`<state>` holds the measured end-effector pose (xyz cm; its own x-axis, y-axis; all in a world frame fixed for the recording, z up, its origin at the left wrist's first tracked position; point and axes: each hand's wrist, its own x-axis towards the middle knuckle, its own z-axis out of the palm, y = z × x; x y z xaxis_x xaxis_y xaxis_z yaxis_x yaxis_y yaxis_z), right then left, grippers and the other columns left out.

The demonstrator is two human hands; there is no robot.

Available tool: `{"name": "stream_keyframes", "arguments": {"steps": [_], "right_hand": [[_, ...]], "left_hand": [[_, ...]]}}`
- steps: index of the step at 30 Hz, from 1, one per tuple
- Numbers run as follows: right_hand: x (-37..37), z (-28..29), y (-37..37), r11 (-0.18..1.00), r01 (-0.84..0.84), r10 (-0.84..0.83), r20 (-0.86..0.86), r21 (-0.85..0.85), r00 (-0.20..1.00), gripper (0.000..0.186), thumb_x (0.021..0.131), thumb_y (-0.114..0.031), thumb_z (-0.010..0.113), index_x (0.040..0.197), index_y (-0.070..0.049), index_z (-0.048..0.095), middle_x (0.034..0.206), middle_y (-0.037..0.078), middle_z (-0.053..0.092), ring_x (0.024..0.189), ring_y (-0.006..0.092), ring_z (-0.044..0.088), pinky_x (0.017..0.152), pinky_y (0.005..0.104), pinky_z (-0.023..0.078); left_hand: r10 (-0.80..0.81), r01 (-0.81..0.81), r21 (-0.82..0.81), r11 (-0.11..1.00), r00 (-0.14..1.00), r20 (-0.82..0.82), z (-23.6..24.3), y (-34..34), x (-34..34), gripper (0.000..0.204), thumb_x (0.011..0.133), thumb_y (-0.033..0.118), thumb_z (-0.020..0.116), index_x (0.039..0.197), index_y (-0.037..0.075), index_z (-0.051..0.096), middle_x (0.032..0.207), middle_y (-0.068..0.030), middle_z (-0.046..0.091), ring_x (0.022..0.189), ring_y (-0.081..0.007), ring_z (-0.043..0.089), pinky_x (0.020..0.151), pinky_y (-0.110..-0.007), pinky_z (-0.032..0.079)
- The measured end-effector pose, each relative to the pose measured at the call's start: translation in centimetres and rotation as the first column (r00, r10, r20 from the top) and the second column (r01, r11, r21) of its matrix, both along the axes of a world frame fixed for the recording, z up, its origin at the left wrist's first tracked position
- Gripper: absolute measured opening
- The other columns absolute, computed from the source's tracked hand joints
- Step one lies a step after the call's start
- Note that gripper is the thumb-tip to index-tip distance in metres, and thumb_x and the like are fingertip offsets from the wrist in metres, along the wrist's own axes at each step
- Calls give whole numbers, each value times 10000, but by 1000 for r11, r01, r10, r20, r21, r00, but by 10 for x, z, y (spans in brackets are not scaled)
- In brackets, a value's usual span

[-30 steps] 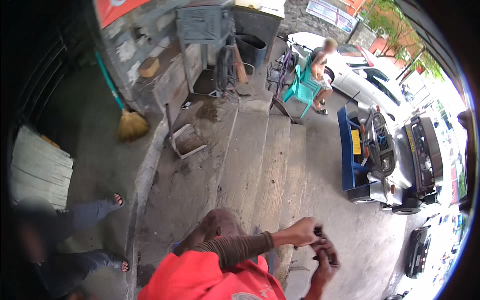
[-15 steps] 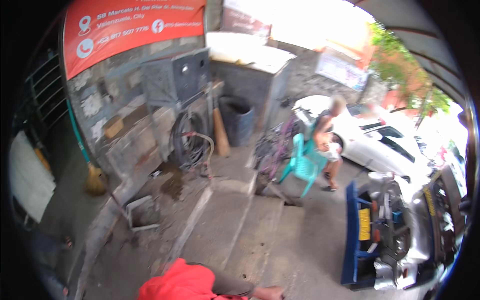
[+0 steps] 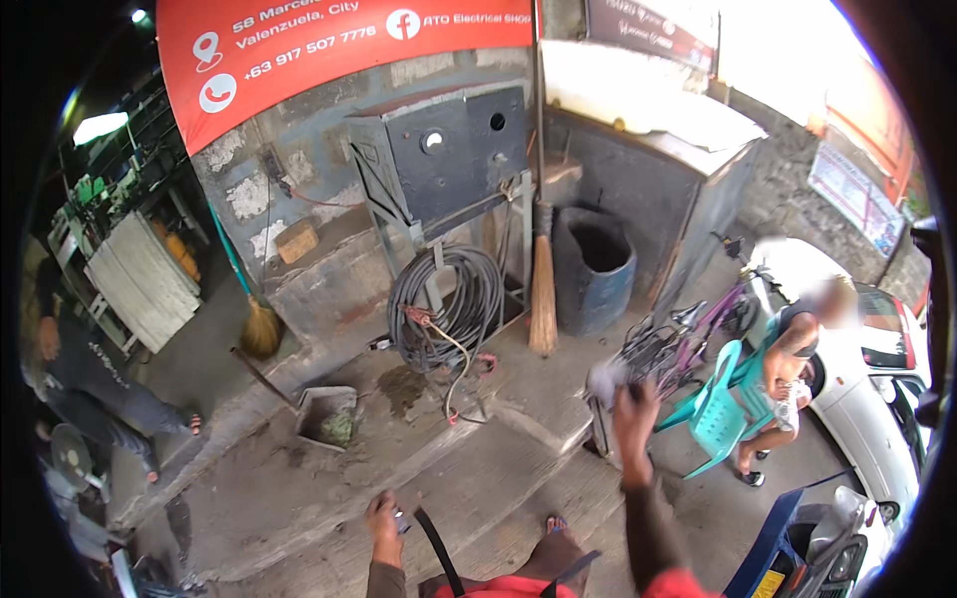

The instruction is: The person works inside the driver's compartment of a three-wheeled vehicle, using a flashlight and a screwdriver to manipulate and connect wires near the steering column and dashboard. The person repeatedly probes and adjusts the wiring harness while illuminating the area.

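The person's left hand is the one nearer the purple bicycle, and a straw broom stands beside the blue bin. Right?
Not quite: the head view shows the right hand nearer the purple bicycle. The straw broom does stand beside the blue bin.

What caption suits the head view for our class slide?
Left hand and right hand held apart before concrete steps, dark coil and blue barrel.

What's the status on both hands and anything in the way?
Left hand: holding small shiny object. Right hand: stretched forward, contents too blurred to tell. Possible obstacles: dark coil ahead, dustpan left, green chair right.
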<state>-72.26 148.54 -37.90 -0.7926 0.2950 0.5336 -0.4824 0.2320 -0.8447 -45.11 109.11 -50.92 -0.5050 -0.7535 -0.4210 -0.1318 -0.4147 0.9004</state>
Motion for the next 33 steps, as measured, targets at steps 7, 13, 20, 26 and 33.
{"name": "stream_keyframes", "arguments": {"steps": [7, 13, 20, 26, 33], "right_hand": [[-331, 44, 2, 616, -85, -251, 298, 783, 921, 403, 856, -207, 664, 1153, 51, 575, 1077, 273, 685, 1021, 452, 652, 863, 514, 540], [-75, -108, -94, 433, -803, 548, 587, 410, 596, 395, 892, -220, 655, 1208, 17, 635, 1063, 216, 709, 965, 349, 674, 827, 469, 540], [402, -159, -284, -963, -247, 242, 737, 104, -632, 441, 924, -330, 705, 1214, 0, 665, 1052, 158, 732, 924, 261, 679, 813, 428, 531], [536, -143, -461, -969, -224, 202, 867, 107, -456, 628, 972, -503, 602, 1393, -39, 569, 1346, 168, 633, 1283, 320, 571, 1094, 452, 422], [496, -239, -490, -875, -475, 80, 995, 96, 53, 353, 870, -248, 733, 1024, 68, 707, 897, 145, 721, 764, 245, 680, 679, 381, 564]], "left_hand": [[397, -417, 6, 909, 870, 291, -12, 92, 266, 171, 930, 267, 689, 800, 163, 652, 572, 6, 493, 443, -131, 425, 386, -326, 407], [744, -745, 171, 645, 663, 82, -58, 225, 396, 221, 1023, 440, 533, 925, 246, 570, 729, 61, 479, 582, -108, 446, 535, -281, 457], [919, -776, 552, 306, 392, 42, -123, 324, 470, 346, 1001, 258, 546, 670, 182, 481, 542, 11, 432, 491, -181, 457, 740, -463, 575], [989, -853, 513, 97, 24, -146, -126, 357, 545, 330, 1016, 462, 560, 1115, 155, 631, 979, -38, 651, 817, -205, 612, 885, -460, 576], [918, -861, 329, -388, -393, 53, -76, 377, 614, 176, 934, 245, 649, 891, 77, 620, 710, -32, 609, 544, -154, 568, 456, -311, 466]]}}
